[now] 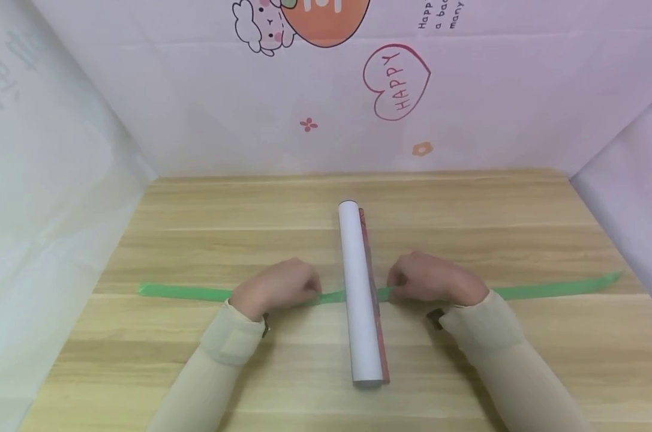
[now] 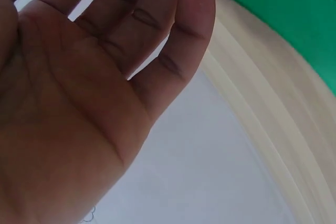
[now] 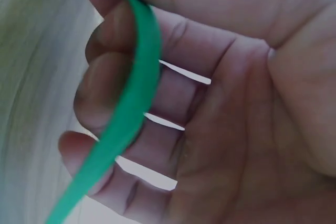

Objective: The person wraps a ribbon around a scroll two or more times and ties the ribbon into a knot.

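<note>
A rolled sheet of paper [image 1: 358, 288], white outside with a red strip along its right side, lies lengthwise on the table. A green ribbon [image 1: 185, 292] runs crosswise beneath it, its two ends spread far to left and right. Just left of the roll, my left hand [image 1: 279, 285] pinches the ribbon; in the left wrist view the green band [image 2: 273, 9] passes by the curled fingertips. On the other side, my right hand [image 1: 430, 279] pinches the ribbon close to the roll. Up close, the ribbon [image 3: 142, 66] crosses the curled fingers of that hand.
The wooden table [image 1: 239, 210] meets a white printed cloth [image 1: 207, 114] at its back edge. More white cloth hangs at the left [image 1: 45, 180] and right sides. The ribbon's right end lifts slightly near the table's right edge.
</note>
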